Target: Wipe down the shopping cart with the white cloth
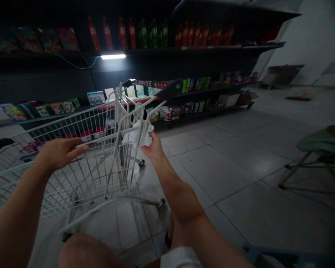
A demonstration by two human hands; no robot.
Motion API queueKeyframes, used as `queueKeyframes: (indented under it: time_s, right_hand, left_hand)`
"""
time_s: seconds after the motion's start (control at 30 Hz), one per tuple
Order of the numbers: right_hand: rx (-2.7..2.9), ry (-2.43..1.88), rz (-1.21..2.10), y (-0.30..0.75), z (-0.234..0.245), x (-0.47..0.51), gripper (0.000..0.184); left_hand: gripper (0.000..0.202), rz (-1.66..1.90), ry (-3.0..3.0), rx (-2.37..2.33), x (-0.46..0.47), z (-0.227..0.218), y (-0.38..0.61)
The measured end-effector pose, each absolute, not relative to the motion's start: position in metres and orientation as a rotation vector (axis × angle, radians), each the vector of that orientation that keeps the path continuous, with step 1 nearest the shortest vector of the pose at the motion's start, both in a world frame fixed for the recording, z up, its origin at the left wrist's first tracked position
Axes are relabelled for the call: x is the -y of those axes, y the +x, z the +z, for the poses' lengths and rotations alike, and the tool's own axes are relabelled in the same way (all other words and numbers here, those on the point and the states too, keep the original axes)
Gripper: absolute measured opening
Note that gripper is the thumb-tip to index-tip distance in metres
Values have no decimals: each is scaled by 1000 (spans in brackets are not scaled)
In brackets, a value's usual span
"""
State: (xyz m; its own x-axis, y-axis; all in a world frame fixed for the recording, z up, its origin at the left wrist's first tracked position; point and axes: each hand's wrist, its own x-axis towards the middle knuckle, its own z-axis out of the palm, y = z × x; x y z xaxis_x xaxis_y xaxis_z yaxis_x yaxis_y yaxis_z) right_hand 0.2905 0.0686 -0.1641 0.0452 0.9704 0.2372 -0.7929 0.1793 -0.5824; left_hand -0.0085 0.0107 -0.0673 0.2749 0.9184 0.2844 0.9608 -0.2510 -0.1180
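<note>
A metal wire shopping cart [80,175] stands in front of me, its dark push handle [147,84] toward the shelves. My left hand [58,153] grips the top side rail of the basket, with the fingers over the rail and the thumb stretched along it. In my right hand [153,146] is a crumpled white cloth [134,134], held against the upright tubes at the handle end of the cart. Part of the cloth is behind those bars, and most of the right fingers are hidden by it.
Dark shelves hold red-labelled bottles [123,34], green bottles [153,34] and packaged goods [58,108]. A lit tube lamp [113,57] hangs under one shelf. A folding stool [321,156] stands on the tiled floor at right. My knee [86,251] is close to the cart's lower frame.
</note>
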Motion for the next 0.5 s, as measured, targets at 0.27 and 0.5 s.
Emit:
queueKeyframes:
  time_s: [0.27, 0.5]
  right_hand:
    - [714, -343, 1234, 242, -164, -33, 34]
    - [616, -332, 955, 244, -130, -37, 35]
  left_hand:
    - [58, -849, -2382, 1600, 13, -45, 33]
    - [46, -1533, -2303, 1421, 13, -53, 82]
